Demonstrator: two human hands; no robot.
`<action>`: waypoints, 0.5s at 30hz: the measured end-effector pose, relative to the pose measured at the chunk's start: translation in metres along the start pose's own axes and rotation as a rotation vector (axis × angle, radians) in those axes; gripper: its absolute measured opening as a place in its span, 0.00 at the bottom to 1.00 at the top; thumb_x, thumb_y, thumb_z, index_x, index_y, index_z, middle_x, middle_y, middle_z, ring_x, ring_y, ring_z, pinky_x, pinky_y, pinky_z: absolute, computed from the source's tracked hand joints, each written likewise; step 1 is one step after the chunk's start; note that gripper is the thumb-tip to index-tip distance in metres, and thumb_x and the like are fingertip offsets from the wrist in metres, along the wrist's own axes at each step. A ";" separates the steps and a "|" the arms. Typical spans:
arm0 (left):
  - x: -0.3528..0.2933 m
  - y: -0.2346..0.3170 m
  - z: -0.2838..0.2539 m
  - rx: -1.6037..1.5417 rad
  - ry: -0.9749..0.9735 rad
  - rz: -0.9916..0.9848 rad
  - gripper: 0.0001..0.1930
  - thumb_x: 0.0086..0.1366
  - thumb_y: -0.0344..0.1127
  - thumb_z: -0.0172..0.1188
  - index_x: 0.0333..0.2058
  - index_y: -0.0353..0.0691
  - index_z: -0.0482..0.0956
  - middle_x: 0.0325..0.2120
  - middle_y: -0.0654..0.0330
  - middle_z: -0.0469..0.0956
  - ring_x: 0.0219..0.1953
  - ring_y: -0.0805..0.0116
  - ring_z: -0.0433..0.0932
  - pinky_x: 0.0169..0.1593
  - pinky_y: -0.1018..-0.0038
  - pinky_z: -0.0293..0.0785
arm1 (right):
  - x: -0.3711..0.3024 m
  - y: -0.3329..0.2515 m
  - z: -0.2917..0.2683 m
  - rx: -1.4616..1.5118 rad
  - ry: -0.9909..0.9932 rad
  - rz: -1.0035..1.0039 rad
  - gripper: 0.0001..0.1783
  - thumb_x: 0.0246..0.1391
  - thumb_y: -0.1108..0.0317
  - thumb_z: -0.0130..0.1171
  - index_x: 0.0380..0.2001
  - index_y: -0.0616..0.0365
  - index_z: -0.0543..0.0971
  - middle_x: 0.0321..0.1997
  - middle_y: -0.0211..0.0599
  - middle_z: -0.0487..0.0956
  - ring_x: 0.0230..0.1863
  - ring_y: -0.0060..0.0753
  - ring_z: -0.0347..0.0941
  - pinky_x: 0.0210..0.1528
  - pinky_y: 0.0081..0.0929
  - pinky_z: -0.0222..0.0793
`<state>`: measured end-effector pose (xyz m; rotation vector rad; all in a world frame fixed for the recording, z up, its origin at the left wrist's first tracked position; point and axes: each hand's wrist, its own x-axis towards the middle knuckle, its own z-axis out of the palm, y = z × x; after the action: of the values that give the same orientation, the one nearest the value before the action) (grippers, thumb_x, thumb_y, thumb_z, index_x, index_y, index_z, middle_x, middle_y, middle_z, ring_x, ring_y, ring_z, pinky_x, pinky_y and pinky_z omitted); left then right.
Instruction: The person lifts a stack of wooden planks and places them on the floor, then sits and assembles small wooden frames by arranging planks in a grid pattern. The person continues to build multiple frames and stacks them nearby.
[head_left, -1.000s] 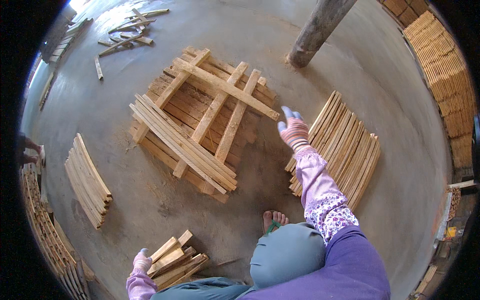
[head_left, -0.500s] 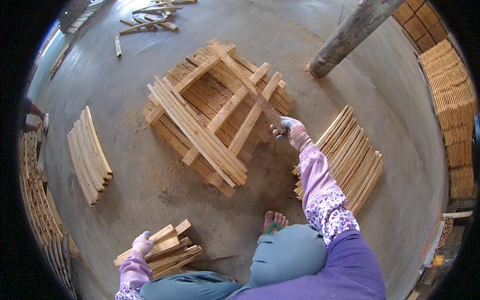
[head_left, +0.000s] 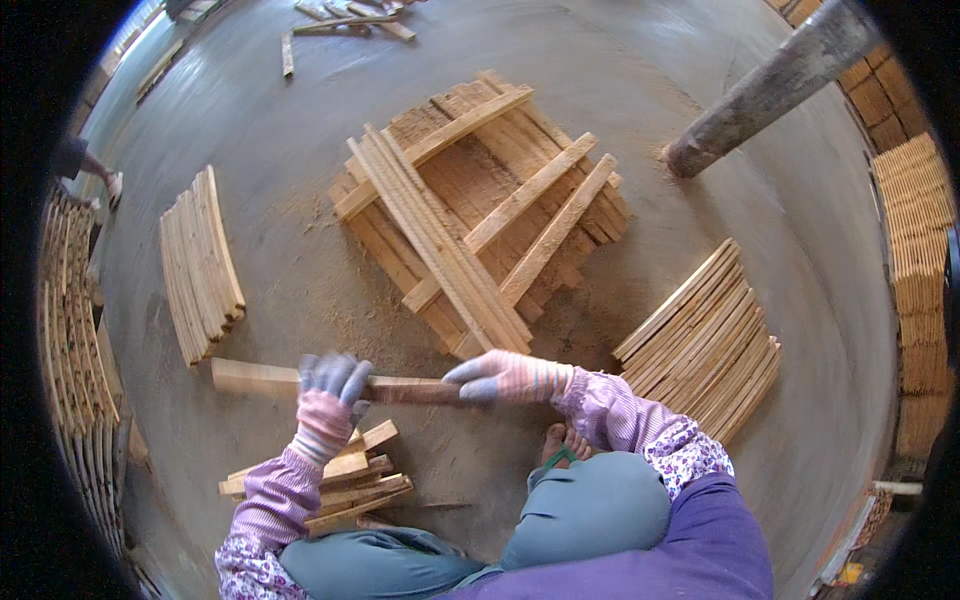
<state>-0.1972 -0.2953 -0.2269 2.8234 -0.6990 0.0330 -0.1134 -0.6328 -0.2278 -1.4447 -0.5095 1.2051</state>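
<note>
A wooden plank (head_left: 412, 390) lies crosswise in front of me, above the small pile. My left hand (head_left: 333, 392), gloved and a little blurred, is closed over it left of the middle. At its darker right end my right hand (head_left: 508, 377), also gloved, grips it with fingers along the top. Below my left hand is a loose pile of short planks (head_left: 352, 480), partly covered by my forearm. Farther off stands a low stack of boards (head_left: 430, 190) with a few crosspieces and a row of slim strips (head_left: 440, 250) laid over it.
Neat plank stacks lie at left (head_left: 200, 265) and right (head_left: 705, 345). A thick post (head_left: 760, 95) rises at the far right. Scattered sticks (head_left: 345, 22) lie at the back. Tall slat stacks (head_left: 915, 230) line the right edge. Another person's leg (head_left: 100, 172) shows at far left.
My right hand has swung the plank from across the board stack toward me. My left hand has risen from the short-plank pile and now holds the plank too.
</note>
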 end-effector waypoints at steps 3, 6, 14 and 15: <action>-0.059 -0.023 0.047 -0.121 -0.356 -0.161 0.24 0.57 0.31 0.64 0.53 0.50 0.72 0.36 0.52 0.77 0.38 0.47 0.79 0.43 0.55 0.75 | 0.009 -0.018 0.010 -0.163 0.206 -0.024 0.28 0.65 0.56 0.62 0.60 0.64 0.75 0.56 0.43 0.81 0.57 0.31 0.75 0.61 0.30 0.69; -0.121 -0.046 0.073 -0.141 -0.421 -0.226 0.24 0.56 0.33 0.65 0.53 0.50 0.73 0.38 0.52 0.77 0.42 0.47 0.78 0.45 0.54 0.75 | 0.014 -0.011 -0.030 -0.545 0.716 -0.097 0.38 0.60 0.49 0.66 0.64 0.63 0.70 0.62 0.52 0.76 0.61 0.44 0.73 0.64 0.37 0.67; -0.181 -0.039 0.075 -0.114 -0.809 -0.442 0.35 0.55 0.57 0.70 0.57 0.45 0.73 0.54 0.48 0.73 0.60 0.45 0.70 0.64 0.55 0.66 | 0.087 -0.036 -0.025 -1.083 0.722 0.549 0.65 0.47 0.45 0.71 0.77 0.42 0.40 0.76 0.62 0.52 0.75 0.66 0.52 0.74 0.51 0.53; -0.172 -0.038 0.069 -0.121 -0.836 -0.455 0.36 0.55 0.58 0.69 0.58 0.45 0.73 0.55 0.48 0.73 0.60 0.46 0.69 0.64 0.54 0.66 | 0.094 -0.031 -0.029 -1.077 0.736 0.569 0.65 0.47 0.45 0.72 0.77 0.43 0.40 0.76 0.62 0.52 0.74 0.65 0.53 0.73 0.51 0.54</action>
<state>-0.3343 -0.1994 -0.3152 2.7307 -0.1453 -1.2587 -0.0423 -0.5593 -0.2402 -2.9366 -0.2018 0.6650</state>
